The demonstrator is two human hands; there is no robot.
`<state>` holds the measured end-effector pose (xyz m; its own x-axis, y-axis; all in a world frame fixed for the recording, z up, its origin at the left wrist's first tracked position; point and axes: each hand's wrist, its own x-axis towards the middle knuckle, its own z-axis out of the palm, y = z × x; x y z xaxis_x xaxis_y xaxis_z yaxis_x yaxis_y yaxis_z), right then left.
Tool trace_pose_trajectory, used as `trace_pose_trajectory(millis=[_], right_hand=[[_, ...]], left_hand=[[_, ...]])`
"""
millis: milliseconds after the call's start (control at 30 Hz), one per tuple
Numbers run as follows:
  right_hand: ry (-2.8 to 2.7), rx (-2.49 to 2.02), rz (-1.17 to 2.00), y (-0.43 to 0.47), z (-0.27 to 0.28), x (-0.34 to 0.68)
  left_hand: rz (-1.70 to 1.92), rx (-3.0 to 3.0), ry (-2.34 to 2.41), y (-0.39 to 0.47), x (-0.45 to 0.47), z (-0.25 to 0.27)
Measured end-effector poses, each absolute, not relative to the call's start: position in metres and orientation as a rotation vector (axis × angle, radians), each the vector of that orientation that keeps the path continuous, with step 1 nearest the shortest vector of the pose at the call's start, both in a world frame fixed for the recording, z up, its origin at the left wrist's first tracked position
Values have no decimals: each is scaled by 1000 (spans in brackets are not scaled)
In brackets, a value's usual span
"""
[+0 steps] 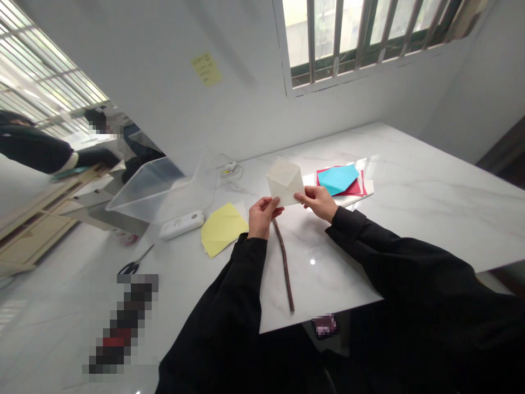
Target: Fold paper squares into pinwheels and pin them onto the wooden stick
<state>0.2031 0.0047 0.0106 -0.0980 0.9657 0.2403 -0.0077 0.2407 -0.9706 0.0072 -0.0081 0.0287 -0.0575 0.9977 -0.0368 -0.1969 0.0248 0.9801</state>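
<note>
Between both hands I hold up a cream-coloured folded paper (285, 179) with crease lines and angled top corners. The thumb and fingers of my left hand (263, 216) pinch its lower left edge. At its lower right edge, my right hand (318, 201) grips it the same way. A thin brown stick (285, 262) lies on the white table beneath, its upper end near my left hand. Left of that hand rests a yellow sheet (222, 230). Beyond my right hand sit a blue folded paper (339, 179) and red paper (355, 190) in a pile.
A white power strip (182, 224) and a clear plastic bin (150, 189) stand at the left, with a coiled cable (232, 171) behind. Scissors (133, 265) lie further left. A yellow note (206, 69) is on the wall. Other people (36, 145) are at far left.
</note>
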Motion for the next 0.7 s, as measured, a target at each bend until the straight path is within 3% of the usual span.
trace_pose_trajectory(millis=[700], right_hand=[[-1384,-1009,1108,3,12,203]], left_hand=[[1295,1011,1087,-8,6,33]])
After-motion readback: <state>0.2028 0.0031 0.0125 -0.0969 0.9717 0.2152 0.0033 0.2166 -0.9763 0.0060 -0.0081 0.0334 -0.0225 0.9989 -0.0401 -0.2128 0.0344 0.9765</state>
